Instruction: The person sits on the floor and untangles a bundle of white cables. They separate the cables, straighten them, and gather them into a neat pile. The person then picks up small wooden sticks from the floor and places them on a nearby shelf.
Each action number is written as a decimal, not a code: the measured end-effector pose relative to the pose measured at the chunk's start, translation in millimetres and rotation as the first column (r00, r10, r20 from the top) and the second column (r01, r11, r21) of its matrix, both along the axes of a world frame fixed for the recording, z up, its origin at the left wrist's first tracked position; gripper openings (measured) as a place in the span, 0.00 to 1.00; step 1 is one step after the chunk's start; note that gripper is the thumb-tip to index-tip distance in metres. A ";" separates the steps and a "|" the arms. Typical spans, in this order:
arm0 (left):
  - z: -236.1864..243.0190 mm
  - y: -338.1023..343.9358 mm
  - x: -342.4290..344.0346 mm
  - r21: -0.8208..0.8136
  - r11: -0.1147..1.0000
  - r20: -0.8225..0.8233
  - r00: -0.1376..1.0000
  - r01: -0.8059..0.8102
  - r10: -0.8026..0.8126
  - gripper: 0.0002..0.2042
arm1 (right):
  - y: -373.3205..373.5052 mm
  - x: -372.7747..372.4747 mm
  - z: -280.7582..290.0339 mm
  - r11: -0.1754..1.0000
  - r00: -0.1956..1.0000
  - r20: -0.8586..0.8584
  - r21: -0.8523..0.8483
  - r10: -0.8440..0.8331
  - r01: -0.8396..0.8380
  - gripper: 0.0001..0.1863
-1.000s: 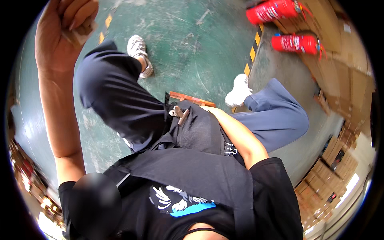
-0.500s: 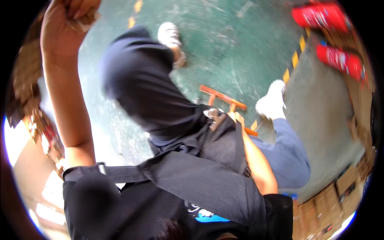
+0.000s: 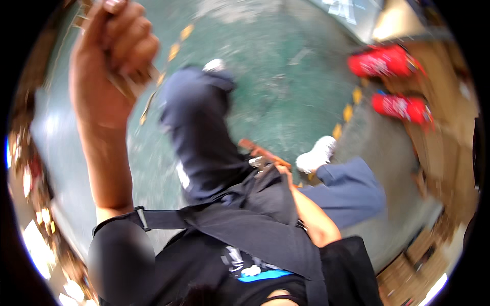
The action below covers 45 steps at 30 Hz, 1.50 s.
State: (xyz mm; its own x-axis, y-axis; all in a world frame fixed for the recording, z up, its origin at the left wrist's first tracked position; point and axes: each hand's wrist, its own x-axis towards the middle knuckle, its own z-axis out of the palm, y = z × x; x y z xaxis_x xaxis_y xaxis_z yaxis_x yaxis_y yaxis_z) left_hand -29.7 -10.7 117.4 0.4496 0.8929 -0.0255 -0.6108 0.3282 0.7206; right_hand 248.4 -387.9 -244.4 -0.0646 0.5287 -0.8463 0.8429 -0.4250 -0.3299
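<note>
My left hand (image 3: 122,48) is raised at the upper left, its fingers curled closed round a thin tan piece (image 3: 121,84). Motion blur hides what kind of thing that piece is. Low in front of my body, my right hand (image 3: 285,172) is at an orange frame of bars (image 3: 265,153). Its fingers appear wrapped round one bar, though the apron partly hides them. A metal clip or buckle (image 3: 258,162) sits at the apron's (image 3: 270,188) edge, close to the orange frame.
Two red fire extinguishers (image 3: 383,62) lie at the upper right, beside cardboard (image 3: 441,158). Yellow dashed lines (image 3: 348,113) cross the green floor (image 3: 270,97). My white shoe (image 3: 317,154) is right of the orange frame. Blurred stacked goods line the left rim.
My view has shifted, so extinguishers, shoe and orange frame sit lower and further left. My left hand shows lower and further right, still closed. My right hand stays by the orange frame.
</note>
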 end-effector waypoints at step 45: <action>-230.8 71.0 239.7 -0.753 0.630 -0.412 0.884 -0.192 -0.222 0.15 | 486.4 303.4 74.5 0.926 0.932 0.318 0.373 -0.175 0.046 0.31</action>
